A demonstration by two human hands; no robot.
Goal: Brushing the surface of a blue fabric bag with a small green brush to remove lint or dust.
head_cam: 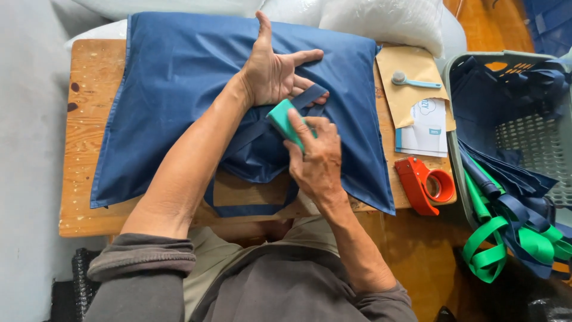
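Head view: left hand flat on blue bag; right hand grips green piece.

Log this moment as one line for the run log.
left hand: flat on blue bag | right hand: holding green strap against bag | tape gun: on table, right | basket: right, more bags

A small packing workshop: wooden bench, tape dispenser, basket of folded bags

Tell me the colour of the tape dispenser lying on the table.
The tape dispenser is red-orange, seen in the head view.
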